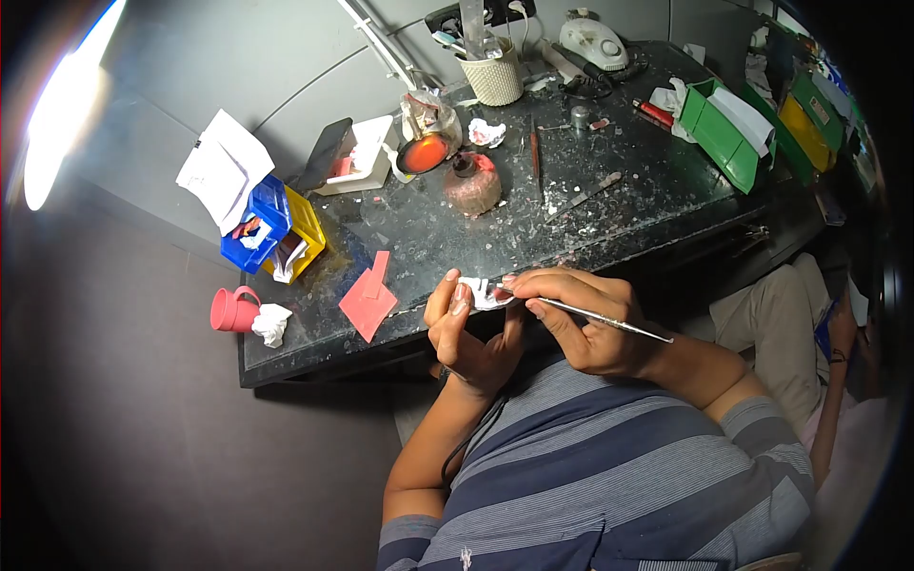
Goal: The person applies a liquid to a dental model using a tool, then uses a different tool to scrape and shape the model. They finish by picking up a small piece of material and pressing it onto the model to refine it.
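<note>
My left hand (468,341) grips a small white plaster dental cast (480,294) between fingers and thumb, above the bench's front edge. Some reddish-pink material (500,295) shows on the cast's right part. In my right hand (595,322) is a thin metal dental carver (624,325), held like a pen. Its far end points toward the cast, though my fingertips hide whether it touches. To the left on the bench lie pink wax sheets (367,306), a narrow strip overlapping a larger square.
Behind my hands stand a spirit burner (473,190), an orange-red round dish (424,152) and a white box (369,157). A knife (586,195) lies to the right. Blue bin (257,224) and pink mug (233,310) stand left, green bin (719,138) right. Another person (771,314) sits at right.
</note>
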Demonstrator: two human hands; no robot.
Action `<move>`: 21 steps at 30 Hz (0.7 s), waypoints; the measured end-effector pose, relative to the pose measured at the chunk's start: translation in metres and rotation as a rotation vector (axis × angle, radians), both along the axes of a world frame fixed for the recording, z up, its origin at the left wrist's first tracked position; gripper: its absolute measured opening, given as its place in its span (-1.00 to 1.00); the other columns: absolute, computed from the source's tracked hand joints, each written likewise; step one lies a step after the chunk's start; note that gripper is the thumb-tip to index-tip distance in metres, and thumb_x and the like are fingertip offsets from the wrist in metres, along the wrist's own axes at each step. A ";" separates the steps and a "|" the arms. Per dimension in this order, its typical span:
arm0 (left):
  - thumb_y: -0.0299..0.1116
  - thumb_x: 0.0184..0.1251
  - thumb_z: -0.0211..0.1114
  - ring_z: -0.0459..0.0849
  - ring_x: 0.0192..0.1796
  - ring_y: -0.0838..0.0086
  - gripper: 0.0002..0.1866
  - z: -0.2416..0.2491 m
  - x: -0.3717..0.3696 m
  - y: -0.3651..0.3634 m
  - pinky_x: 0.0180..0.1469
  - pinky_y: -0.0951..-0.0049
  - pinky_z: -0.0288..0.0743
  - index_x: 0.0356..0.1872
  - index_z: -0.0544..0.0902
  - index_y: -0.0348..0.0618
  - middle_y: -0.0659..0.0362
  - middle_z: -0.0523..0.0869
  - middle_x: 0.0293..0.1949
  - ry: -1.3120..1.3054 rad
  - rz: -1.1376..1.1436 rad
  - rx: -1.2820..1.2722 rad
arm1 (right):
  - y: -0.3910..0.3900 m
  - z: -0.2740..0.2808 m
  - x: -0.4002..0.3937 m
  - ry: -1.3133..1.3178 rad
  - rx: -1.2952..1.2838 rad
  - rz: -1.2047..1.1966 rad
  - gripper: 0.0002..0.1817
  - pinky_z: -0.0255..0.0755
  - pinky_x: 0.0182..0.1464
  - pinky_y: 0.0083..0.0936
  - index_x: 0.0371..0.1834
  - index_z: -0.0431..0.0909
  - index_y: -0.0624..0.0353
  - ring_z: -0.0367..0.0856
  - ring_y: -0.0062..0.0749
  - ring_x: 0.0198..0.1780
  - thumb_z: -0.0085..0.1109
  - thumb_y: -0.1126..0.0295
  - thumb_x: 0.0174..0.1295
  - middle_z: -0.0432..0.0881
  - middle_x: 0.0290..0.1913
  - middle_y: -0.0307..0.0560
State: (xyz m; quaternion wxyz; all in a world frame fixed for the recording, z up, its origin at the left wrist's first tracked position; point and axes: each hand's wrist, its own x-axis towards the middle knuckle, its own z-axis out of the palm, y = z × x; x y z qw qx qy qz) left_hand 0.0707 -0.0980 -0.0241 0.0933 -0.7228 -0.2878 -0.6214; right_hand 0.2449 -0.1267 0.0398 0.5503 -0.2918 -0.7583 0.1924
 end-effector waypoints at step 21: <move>-0.65 -0.03 0.60 0.53 0.35 0.02 -0.13 0.000 0.003 -0.001 0.39 0.24 0.41 0.31 0.25 -0.31 -0.13 0.47 0.21 -0.129 -0.148 -0.156 | 0.004 -0.006 -0.002 -0.016 0.047 -0.046 -0.80 0.68 0.00 -0.35 0.00 0.60 0.45 0.79 -0.01 -0.01 0.16 0.65 0.34 0.73 -0.06 0.21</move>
